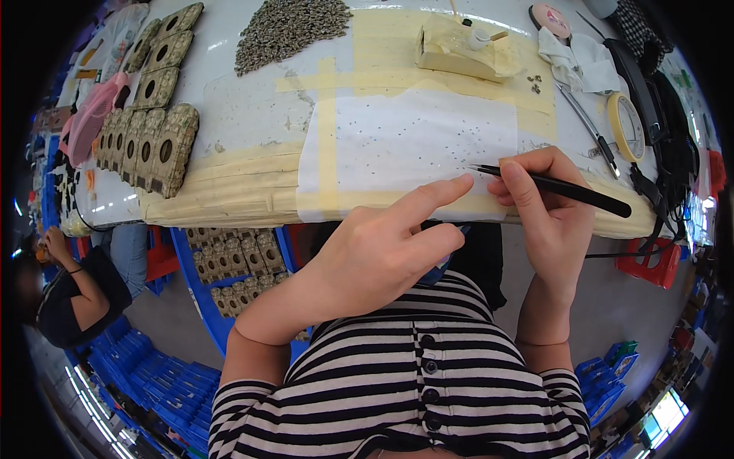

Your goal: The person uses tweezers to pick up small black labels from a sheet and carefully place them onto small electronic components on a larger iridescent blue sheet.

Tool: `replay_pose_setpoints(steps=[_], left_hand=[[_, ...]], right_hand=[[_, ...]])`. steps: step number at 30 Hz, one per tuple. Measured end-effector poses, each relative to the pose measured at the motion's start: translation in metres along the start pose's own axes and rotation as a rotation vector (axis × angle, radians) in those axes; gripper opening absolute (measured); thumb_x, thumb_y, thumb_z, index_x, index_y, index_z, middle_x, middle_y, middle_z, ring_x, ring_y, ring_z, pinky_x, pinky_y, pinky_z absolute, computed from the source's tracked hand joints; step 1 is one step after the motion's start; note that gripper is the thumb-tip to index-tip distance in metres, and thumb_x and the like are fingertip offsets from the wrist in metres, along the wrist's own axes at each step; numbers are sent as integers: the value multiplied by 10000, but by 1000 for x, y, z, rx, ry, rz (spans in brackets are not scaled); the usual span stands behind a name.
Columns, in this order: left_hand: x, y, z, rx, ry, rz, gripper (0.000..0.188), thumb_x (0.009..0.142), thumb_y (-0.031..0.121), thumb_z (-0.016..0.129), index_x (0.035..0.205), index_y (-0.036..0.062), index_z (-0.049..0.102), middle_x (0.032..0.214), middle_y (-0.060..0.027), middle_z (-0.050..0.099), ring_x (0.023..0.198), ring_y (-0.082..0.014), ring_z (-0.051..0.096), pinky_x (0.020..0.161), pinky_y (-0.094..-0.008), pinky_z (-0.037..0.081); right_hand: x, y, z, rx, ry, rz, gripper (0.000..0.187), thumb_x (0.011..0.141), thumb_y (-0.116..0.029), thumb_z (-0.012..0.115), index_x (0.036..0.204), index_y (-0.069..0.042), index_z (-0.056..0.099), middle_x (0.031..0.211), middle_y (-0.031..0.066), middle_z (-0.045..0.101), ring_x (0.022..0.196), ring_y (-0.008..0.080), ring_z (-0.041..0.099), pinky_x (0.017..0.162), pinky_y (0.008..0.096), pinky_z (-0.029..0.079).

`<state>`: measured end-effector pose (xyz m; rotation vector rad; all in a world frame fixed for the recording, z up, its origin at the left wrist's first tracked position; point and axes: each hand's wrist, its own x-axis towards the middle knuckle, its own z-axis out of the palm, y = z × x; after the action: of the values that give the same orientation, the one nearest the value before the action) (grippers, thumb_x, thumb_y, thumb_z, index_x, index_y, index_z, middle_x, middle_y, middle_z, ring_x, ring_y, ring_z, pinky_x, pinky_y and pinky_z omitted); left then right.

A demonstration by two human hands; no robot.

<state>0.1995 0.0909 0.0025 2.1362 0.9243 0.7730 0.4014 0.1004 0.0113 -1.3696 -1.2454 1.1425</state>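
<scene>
My right hand [547,195] grips a pair of black tweezers [581,193] between thumb and fingers. Its thin tips point left, just above the front part of a white paper sheet [359,168]. Scattered over that sheet are many tiny dark and shiny pieces [436,158], too small to name. My left hand [382,249] hovers at the table's front edge, index finger stretched toward the tweezer tips. Its thumb stands apart and the other fingers are bent, with nothing visible in them. I cannot tell whether the tweezers pinch anything.
Camouflage-patterned cases with oval holes [139,149] line the left side, beside a pink basket [92,118]. Behind lie a heap of small metallic parts [287,34] and a tape-wrapped block [459,53]. A tape roll [625,126] and pen [589,130] lie right. Another person [84,294] sits left.
</scene>
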Motion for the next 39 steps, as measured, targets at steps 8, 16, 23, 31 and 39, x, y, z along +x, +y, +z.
replay_pose_setpoints(steps=[8, 16, 23, 31, 39], left_hand=[[3, 4, -4, -102, 43, -74, 253, 671, -95, 709, 886, 35, 681, 1199, -153, 639, 763, -177, 645, 652, -260, 520], [8, 9, -13, -714, 403, -521, 180, 838, -43, 677, 1016, -46, 648, 998, -82, 679, 881, -97, 627, 788, -225, 498], [8, 4, -13, -762, 398, -455, 158, 857, -20, 677, 1011, -51, 663, 926, -74, 692, 819, -84, 633, 738, -201, 500], [9, 2, -13, -819, 395, -469, 154, 863, -7, 677, 1006, -61, 658, 909, -90, 690, 793, -93, 641, 714, -204, 516], [10, 1, -15, -794, 370, -486, 139, 864, 4, 678, 990, -53, 659, 887, -74, 687, 780, -82, 636, 700, -194, 508]], right_hand=[[0, -1, -5, 67, 47, -5, 94, 895, -44, 674, 909, 39, 631, 833, 53, 651, 728, 90, 635, 658, 188, 500], [-16, 0, -6, -93, -66, -517, 208, 772, -83, 779, 910, 22, 664, 887, 153, 695, 854, 271, 675, 790, 350, 536], [-6, 10, 5, 34, -183, -532, 152, 798, -30, 739, 921, 13, 662, 910, 142, 693, 923, 289, 671, 871, 453, 537], [-9, 3, 10, -30, -121, -443, 151, 791, -15, 744, 920, 16, 672, 914, 144, 699, 856, 246, 677, 769, 327, 540], [-8, -2, 11, -151, -122, -504, 168, 779, -42, 762, 922, 5, 690, 905, 136, 709, 818, 223, 688, 716, 276, 536]])
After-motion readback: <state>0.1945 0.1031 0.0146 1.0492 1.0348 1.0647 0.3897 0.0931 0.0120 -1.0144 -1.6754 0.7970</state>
